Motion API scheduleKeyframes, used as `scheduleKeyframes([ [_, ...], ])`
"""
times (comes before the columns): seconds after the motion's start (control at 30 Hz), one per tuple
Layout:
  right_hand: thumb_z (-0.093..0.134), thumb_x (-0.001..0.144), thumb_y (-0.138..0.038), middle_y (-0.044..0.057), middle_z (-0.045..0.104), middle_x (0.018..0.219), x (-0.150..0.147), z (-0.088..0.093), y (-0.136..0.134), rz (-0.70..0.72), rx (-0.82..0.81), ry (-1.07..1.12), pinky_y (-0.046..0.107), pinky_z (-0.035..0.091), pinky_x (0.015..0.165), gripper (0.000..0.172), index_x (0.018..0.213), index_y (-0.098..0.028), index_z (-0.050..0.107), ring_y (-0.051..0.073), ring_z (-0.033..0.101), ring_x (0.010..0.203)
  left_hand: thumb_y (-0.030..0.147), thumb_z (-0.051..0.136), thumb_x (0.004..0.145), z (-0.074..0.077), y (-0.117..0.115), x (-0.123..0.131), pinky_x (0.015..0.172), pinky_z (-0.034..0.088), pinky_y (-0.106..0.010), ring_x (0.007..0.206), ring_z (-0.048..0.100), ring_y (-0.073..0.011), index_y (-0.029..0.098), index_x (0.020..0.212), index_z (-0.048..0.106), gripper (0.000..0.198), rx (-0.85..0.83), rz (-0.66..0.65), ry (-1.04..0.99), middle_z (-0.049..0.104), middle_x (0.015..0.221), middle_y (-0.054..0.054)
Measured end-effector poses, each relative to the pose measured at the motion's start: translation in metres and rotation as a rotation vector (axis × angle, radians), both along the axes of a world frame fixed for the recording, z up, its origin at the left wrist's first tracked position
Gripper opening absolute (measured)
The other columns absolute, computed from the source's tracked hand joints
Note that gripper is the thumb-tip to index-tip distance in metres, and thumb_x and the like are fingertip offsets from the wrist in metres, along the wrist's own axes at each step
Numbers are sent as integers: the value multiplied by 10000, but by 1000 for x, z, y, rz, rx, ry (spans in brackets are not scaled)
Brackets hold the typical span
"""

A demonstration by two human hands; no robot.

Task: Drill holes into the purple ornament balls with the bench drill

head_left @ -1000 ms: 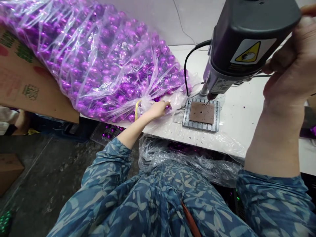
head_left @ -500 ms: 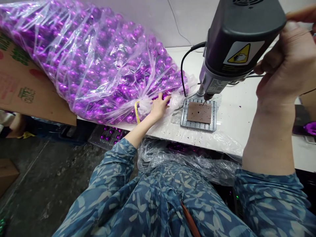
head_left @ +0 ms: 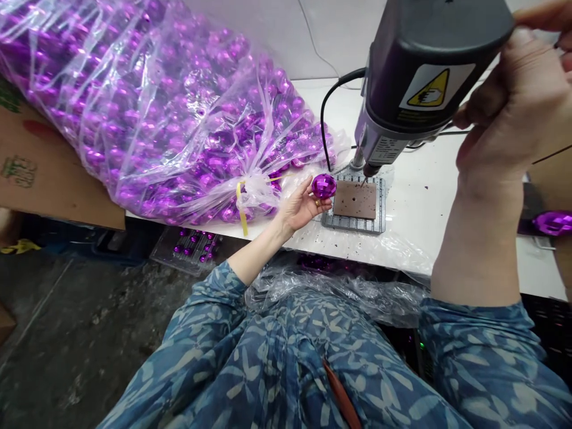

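Note:
In my left hand [head_left: 304,205] is a shiny purple faceted ball [head_left: 323,186], pinched between thumb and fingers at the left edge of the drill press base [head_left: 379,220]. A brown square pad [head_left: 353,205] with a dark hole lies on that base, strewn with dark shavings. Above the pad points the thin bit [head_left: 364,180] of the black drill press [head_left: 440,36]. My right hand [head_left: 527,101] is raised, its fingers curled against the right side of the machine's head; the part they grip is hidden.
A big clear bag [head_left: 147,113] of purple balls, tied with yellow string, fills the left of the white table [head_left: 415,220]. A cardboard box [head_left: 58,173] stands beside it. Below are a tray [head_left: 190,250] with purple pieces and crumpled plastic [head_left: 348,292]. A purple ball [head_left: 554,222] sits far right.
My left hand has come away from the tied bag towards the right, turned palm up, and now shows a purple ball in its fingers. My right hand stays at the drill press.

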State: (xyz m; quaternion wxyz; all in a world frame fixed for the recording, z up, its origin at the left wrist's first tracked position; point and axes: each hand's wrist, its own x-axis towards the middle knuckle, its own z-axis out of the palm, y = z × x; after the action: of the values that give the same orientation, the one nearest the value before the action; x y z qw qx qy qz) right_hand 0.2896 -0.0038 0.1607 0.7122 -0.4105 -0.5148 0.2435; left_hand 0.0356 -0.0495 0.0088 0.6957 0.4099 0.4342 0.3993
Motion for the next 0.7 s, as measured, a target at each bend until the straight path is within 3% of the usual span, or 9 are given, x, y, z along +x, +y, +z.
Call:
scheduleKeyframes([
  [0.13, 700, 922, -501, 25, 568, 870, -5, 0, 1, -13, 5, -38, 202, 433, 496, 318, 1026, -227, 578, 115, 630, 722, 625, 688, 983, -16, -1, 14, 1019, 640, -501, 1051, 792, -252, 231, 1288, 629, 502, -34, 18, -83, 785, 1233, -123],
  [0.3, 635, 856, -203, -6, 574, 775, -13, 2, 3, -42, 242, 16, 213, 241, 394, 27, 852, -187, 614, 29, 358, 461, 449, 832, 901, -36, 5, 26, 962, 614, -394, 1055, 783, -212, 252, 1267, 602, 476, 84, 84, 22, 793, 1226, -74],
  [0.37, 592, 825, -147, -25, 576, 737, -15, 2, 3, -29, 289, 52, 215, 206, 376, 56, 817, -189, 628, 21, 293, 422, 414, 876, 864, -44, 10, 31, 986, 589, -371, 1062, 774, -201, 234, 1220, 598, 486, 188, 114, 87, 803, 1156, -66],
  [0.53, 567, 841, -137, -58, 574, 702, -15, 3, 1, -15, 297, 49, 193, 197, 363, 95, 816, -199, 634, 13, 310, 404, 383, 876, 876, -57, 24, 48, 991, 568, -370, 1035, 757, -194, 225, 1153, 551, 455, 317, 138, 177, 787, 1112, -73],
  [0.7, 589, 835, -139, -59, 576, 698, -13, 1, 2, 16, 330, 55, 186, 212, 357, 74, 813, -192, 635, 11, 344, 406, 374, 852, 900, -59, 34, 59, 1041, 551, -387, 1132, 737, -216, 239, 1140, 521, 431, 399, 99, 238, 766, 1139, -72],
])
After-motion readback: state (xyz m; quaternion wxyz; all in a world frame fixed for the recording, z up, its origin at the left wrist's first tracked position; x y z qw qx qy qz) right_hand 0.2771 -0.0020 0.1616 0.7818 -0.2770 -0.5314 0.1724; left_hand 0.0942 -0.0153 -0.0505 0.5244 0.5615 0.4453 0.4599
